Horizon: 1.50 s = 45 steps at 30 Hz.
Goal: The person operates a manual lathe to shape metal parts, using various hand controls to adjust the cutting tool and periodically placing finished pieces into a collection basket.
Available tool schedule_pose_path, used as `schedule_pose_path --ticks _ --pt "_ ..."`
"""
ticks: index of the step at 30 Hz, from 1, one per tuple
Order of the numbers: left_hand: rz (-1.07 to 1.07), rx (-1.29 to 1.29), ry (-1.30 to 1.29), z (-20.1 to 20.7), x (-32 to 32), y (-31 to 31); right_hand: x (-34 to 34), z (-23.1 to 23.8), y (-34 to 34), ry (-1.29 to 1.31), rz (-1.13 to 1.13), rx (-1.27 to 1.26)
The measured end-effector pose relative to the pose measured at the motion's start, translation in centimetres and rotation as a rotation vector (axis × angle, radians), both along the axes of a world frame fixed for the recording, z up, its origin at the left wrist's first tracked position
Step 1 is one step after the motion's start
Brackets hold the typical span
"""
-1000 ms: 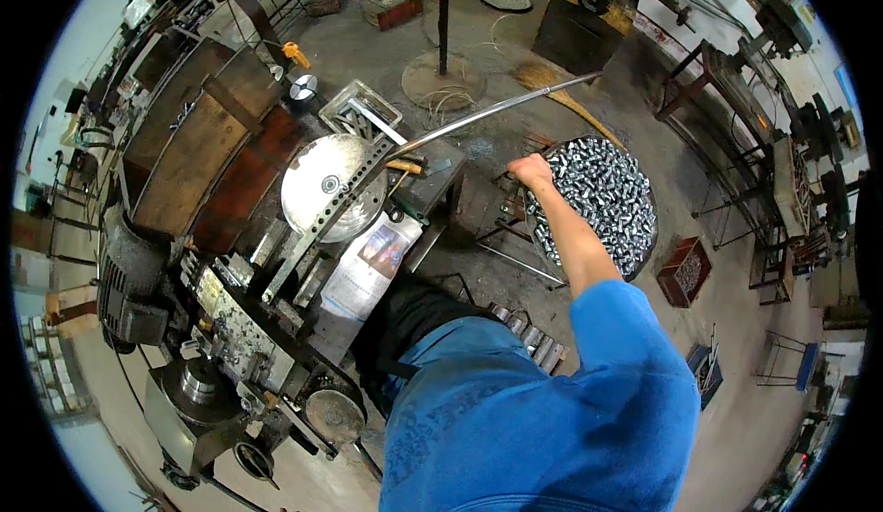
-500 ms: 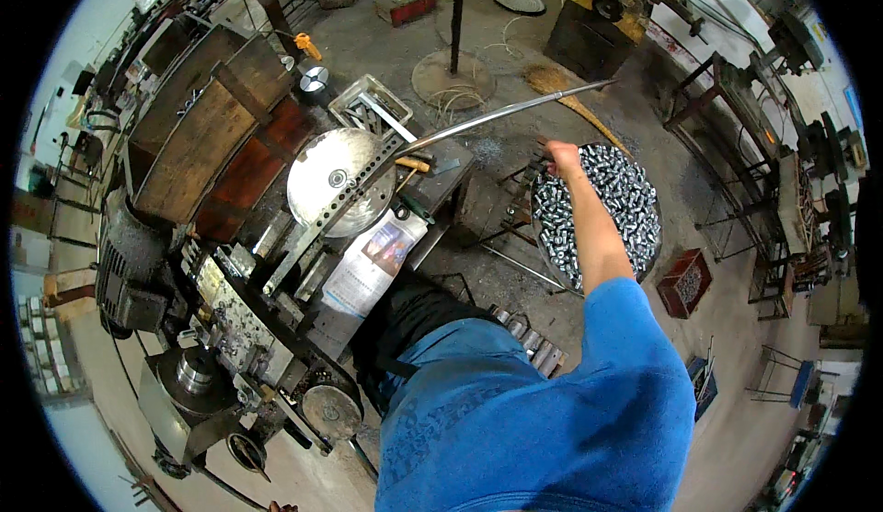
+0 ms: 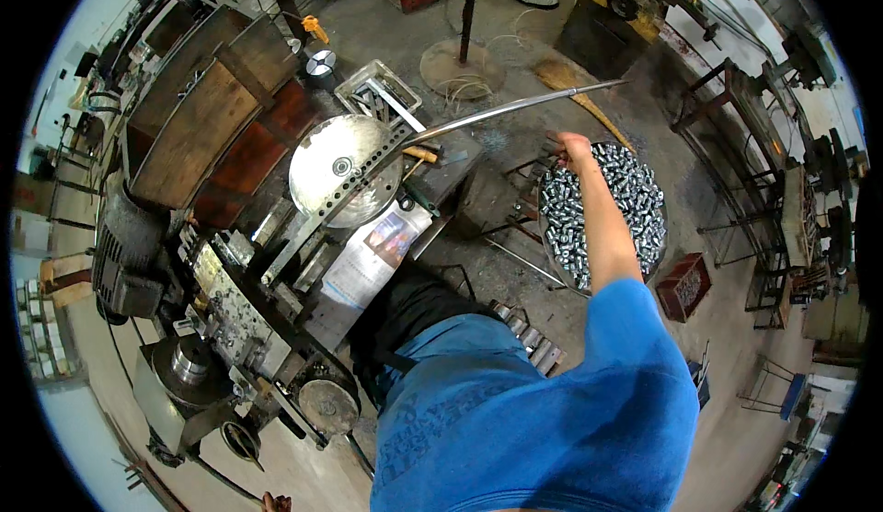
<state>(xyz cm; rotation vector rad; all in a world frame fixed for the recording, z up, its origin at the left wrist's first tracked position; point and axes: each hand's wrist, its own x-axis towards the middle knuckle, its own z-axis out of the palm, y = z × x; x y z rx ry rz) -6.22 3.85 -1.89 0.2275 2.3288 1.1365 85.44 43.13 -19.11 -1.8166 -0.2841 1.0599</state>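
My right hand [image 3: 574, 149] is over the far left rim of a round pan [image 3: 664, 245] heaped with small shiny metal cylinders [image 3: 621, 199]. Its fingers are bent together, and what they hold, if anything, is too small to make out. At the lower left edge the fingers of my left hand [image 3: 276, 503] show, closed around the end of a dark lever [image 3: 225, 484]. That lever comes from a greasy machine [image 3: 230, 310] on my left. The rest of the left hand lies outside the picture.
Left of the pan, a metal disc [image 3: 317, 176] lies under a perforated bar [image 3: 336, 204], from which a long rod [image 3: 515, 105] juts over the floor. Printed paper [image 3: 372, 259] lies near my legs. A red bin [image 3: 683, 287] stands right of the pan, a fan stand [image 3: 467, 15] beyond.
My right hand stays at the pan's far left rim, its fingers slightly shifted. The view has moved a little, and more of my left hand shows at the lower edge.
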Motion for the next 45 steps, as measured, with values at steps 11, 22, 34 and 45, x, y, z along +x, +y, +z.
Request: schedule_pose_path --ticks 11,22,34,45 --pt "0.004 -0.004 -0.011 0.1 -0.6 -0.6 -4.5 3.8 -1.3 -0.968 0.473 -0.191" --pt "-0.037 0.022 -0.044 -0.7 -2.1 -0.2 -7.6 -1.6 -6.2 -1.006 0.489 -0.36" --pt "-0.066 0.141 0.136 -2.3 -1.3 -1.2 -21.5 11.7 -5.1 -0.338 0.801 0.658" --pt "-0.051 0.268 0.135 -0.5 1.6 -0.7 -42.2 24.0 -0.2 0.441 1.323 0.991"
